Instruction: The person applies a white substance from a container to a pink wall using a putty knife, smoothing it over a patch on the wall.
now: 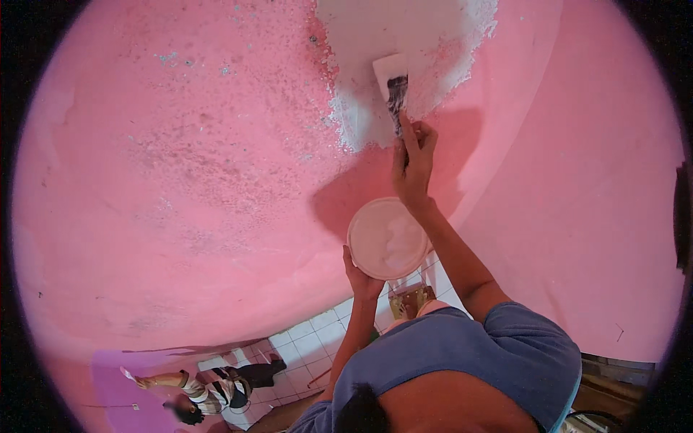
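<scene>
My right hand [416, 160] is closed around the handle of a flat paintbrush [396, 88]. Its wide head, coated in pale paint, lies against the whitish patch [375, 32] on the pink wall [238, 144]. Lower down, my left hand [363, 280] grips the rim of a round paint tub [388, 238] from its left side. Pale pinkish-white paint shows in the tub, with a lighter smear on its right. My right forearm passes close to the tub's right edge.
Peeling, rough spots [195, 162] mark the wall left of the patch. Below are white floor tiles [307, 343] and a brown support [413, 299] by my feet. At lower left a co-worker [224, 390] reaches toward a purple wall area [112, 382]. Wooden items [613, 382] stand at lower right.
</scene>
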`<state>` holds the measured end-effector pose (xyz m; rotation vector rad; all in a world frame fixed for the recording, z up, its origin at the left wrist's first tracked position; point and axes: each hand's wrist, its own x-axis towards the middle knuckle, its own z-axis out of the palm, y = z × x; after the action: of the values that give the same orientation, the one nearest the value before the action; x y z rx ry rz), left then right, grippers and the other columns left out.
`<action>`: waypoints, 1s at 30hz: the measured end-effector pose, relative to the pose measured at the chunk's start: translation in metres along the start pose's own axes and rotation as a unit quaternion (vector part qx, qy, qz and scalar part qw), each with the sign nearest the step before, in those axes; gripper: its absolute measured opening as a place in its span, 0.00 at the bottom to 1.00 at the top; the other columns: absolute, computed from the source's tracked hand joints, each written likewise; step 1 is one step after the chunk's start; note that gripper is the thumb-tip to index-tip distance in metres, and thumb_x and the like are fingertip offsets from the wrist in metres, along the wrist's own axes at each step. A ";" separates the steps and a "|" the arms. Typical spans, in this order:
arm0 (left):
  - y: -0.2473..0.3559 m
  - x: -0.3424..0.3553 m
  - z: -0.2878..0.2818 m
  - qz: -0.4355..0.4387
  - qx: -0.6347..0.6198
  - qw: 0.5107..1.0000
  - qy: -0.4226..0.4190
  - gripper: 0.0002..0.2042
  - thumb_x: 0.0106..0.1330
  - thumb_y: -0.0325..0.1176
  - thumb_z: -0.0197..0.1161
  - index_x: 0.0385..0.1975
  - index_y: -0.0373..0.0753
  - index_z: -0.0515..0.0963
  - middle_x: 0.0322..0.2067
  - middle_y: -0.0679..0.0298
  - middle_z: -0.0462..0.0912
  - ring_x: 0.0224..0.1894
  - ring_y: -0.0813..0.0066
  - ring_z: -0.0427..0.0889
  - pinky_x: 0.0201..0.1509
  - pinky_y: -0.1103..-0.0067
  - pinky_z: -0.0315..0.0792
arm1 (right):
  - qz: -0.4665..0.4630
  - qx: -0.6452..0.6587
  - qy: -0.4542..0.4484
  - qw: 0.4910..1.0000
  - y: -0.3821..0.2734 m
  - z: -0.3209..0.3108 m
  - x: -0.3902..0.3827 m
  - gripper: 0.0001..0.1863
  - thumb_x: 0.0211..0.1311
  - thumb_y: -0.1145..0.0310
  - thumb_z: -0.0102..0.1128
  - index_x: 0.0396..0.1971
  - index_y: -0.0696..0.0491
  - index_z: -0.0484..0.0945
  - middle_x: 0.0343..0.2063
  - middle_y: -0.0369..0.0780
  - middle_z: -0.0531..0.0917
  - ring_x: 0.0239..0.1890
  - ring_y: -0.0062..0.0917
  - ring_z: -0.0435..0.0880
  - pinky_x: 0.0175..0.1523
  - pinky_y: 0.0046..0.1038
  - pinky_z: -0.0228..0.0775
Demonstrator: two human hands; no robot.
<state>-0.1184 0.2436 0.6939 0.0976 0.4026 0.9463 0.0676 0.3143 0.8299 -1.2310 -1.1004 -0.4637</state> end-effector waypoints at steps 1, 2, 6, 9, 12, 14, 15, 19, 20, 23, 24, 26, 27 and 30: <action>-0.002 0.000 0.004 0.002 0.012 1.000 0.009 0.32 0.65 0.59 0.45 0.63 0.43 0.60 0.61 0.54 0.65 0.62 0.54 0.64 0.64 0.56 0.59 | 0.006 -0.002 0.001 1.000 0.004 0.000 0.004 0.23 0.61 0.82 0.50 0.57 0.54 0.71 0.41 0.45 0.66 0.36 0.27 0.68 0.40 0.25 0.67; -0.003 0.000 0.007 0.004 0.024 1.000 0.019 0.32 0.65 0.59 0.45 0.63 0.42 0.60 0.61 0.54 0.65 0.62 0.54 0.64 0.64 0.56 0.60 | 0.006 -0.002 0.002 1.000 0.007 0.000 0.005 0.23 0.61 0.82 0.50 0.57 0.54 0.71 0.41 0.45 0.66 0.36 0.27 0.68 0.40 0.25 0.67; -0.008 0.006 0.013 -0.038 0.002 0.999 -0.012 0.31 0.67 0.58 0.45 0.61 0.41 0.63 0.60 0.57 0.67 0.61 0.59 0.66 0.64 0.61 0.60 | 0.009 0.001 -0.023 1.000 0.019 -0.002 -0.009 0.24 0.60 0.83 0.49 0.58 0.54 0.70 0.42 0.44 0.66 0.36 0.27 0.69 0.39 0.24 0.67; -0.012 0.016 0.009 -0.038 0.012 0.999 -0.021 0.30 0.67 0.57 0.45 0.60 0.41 0.64 0.59 0.57 0.68 0.60 0.60 0.66 0.64 0.61 0.61 | 0.016 0.001 -0.046 0.999 0.028 -0.008 -0.043 0.25 0.59 0.84 0.49 0.58 0.55 0.69 0.42 0.44 0.66 0.37 0.28 0.69 0.40 0.24 0.67; -0.013 0.021 0.004 -0.039 0.005 0.999 -0.019 0.30 0.67 0.58 0.45 0.60 0.41 0.64 0.59 0.57 0.68 0.60 0.59 0.67 0.63 0.61 0.61 | 0.038 0.020 -0.054 0.998 0.024 -0.016 -0.064 0.25 0.59 0.84 0.49 0.58 0.55 0.69 0.42 0.45 0.65 0.38 0.28 0.68 0.40 0.25 0.67; -0.015 0.021 0.002 -0.039 0.005 0.999 -0.015 0.30 0.67 0.57 0.45 0.60 0.41 0.65 0.59 0.57 0.69 0.60 0.59 0.67 0.63 0.61 0.61 | 0.056 0.026 -0.051 0.997 0.020 -0.021 -0.056 0.24 0.59 0.84 0.49 0.58 0.56 0.70 0.42 0.45 0.65 0.38 0.28 0.68 0.39 0.25 0.66; -0.016 0.023 0.001 -0.042 0.006 0.999 -0.014 0.30 0.67 0.57 0.45 0.60 0.41 0.65 0.59 0.57 0.69 0.60 0.59 0.67 0.63 0.61 0.61 | 0.011 0.011 -0.046 0.999 0.023 -0.019 -0.045 0.24 0.59 0.84 0.48 0.57 0.56 0.70 0.42 0.44 0.65 0.37 0.28 0.68 0.39 0.24 0.66; -0.021 0.022 0.002 -0.045 0.024 0.999 -0.013 0.30 0.67 0.57 0.45 0.60 0.40 0.64 0.59 0.57 0.68 0.60 0.58 0.67 0.64 0.61 0.61 | 0.013 0.045 -0.026 0.999 0.013 -0.012 0.006 0.24 0.60 0.85 0.48 0.57 0.56 0.71 0.42 0.43 0.65 0.37 0.27 0.68 0.39 0.23 0.66; -0.022 0.021 0.003 -0.047 0.032 0.998 -0.020 0.30 0.67 0.57 0.45 0.60 0.40 0.64 0.59 0.57 0.68 0.60 0.58 0.67 0.64 0.61 0.61 | 0.014 0.044 -0.025 0.999 0.013 -0.011 0.014 0.24 0.60 0.85 0.48 0.57 0.56 0.71 0.42 0.43 0.65 0.37 0.27 0.68 0.39 0.23 0.66; -0.023 0.023 0.004 -0.046 0.032 0.998 -0.008 0.31 0.67 0.57 0.45 0.62 0.41 0.61 0.62 0.55 0.64 0.62 0.55 0.63 0.66 0.58 0.58 | 0.001 0.042 -0.022 0.999 0.015 -0.007 0.019 0.24 0.60 0.85 0.48 0.57 0.55 0.71 0.41 0.43 0.65 0.35 0.27 0.68 0.40 0.21 0.66; -0.023 0.022 0.004 -0.044 0.032 0.998 -0.008 0.31 0.67 0.57 0.45 0.62 0.41 0.61 0.62 0.55 0.64 0.62 0.55 0.63 0.66 0.58 0.58 | -0.017 0.032 -0.018 0.999 0.019 -0.005 0.012 0.24 0.60 0.85 0.49 0.57 0.55 0.71 0.41 0.44 0.65 0.35 0.27 0.68 0.40 0.22 0.66; -0.023 0.022 0.008 -0.044 0.021 0.999 0.008 0.31 0.66 0.57 0.45 0.62 0.41 0.61 0.62 0.55 0.63 0.62 0.54 0.64 0.65 0.58 0.58 | -0.036 0.022 -0.013 0.999 0.028 -0.005 -0.006 0.24 0.60 0.85 0.49 0.57 0.55 0.70 0.41 0.44 0.65 0.36 0.28 0.69 0.41 0.23 0.67; -0.022 0.022 0.005 -0.042 0.021 0.999 0.008 0.31 0.66 0.57 0.45 0.62 0.41 0.61 0.62 0.55 0.63 0.62 0.54 0.64 0.65 0.58 0.58 | -0.022 0.019 -0.023 0.999 0.029 -0.007 -0.019 0.24 0.59 0.85 0.49 0.57 0.55 0.70 0.41 0.44 0.65 0.37 0.28 0.69 0.41 0.24 0.67; -0.019 0.025 -0.001 -0.042 0.012 0.999 0.002 0.31 0.66 0.57 0.45 0.62 0.41 0.61 0.61 0.55 0.64 0.62 0.54 0.64 0.65 0.58 0.59 | -0.004 0.025 -0.035 0.999 0.020 -0.011 -0.031 0.24 0.59 0.85 0.49 0.57 0.56 0.71 0.41 0.44 0.65 0.38 0.28 0.68 0.42 0.25 0.67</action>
<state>-0.0915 0.2526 0.6806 0.0986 0.4191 0.8584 0.0734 0.3029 0.7936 -1.2074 -1.1704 -0.4003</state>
